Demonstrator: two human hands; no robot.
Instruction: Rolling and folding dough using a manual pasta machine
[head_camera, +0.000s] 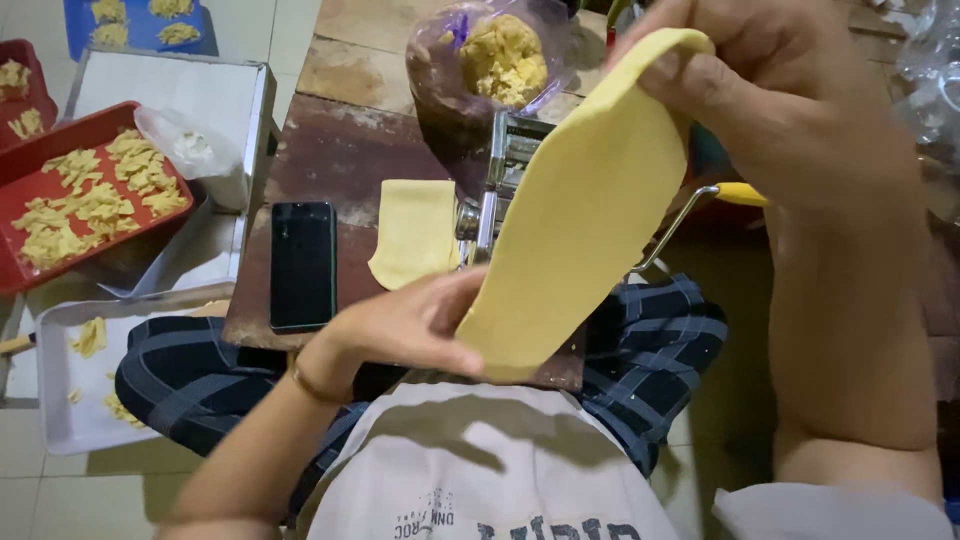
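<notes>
Holding a long dough sheet (585, 210) stretched between both hands, the person is sitting at a low board (340, 150). The right hand (770, 90) is pinching the top end with closed fingers; the left hand (410, 325) is gripping the bottom end the same way. Behind it, a roller (495, 170) is standing with another sheet (415, 230) hanging out. A bag (500, 60) is holding unrolled dough, while cut pieces are filling the red tray (20, 285), so the work looks partway along.

two dough sheets (580, 200), one phone (303, 265)
</notes>
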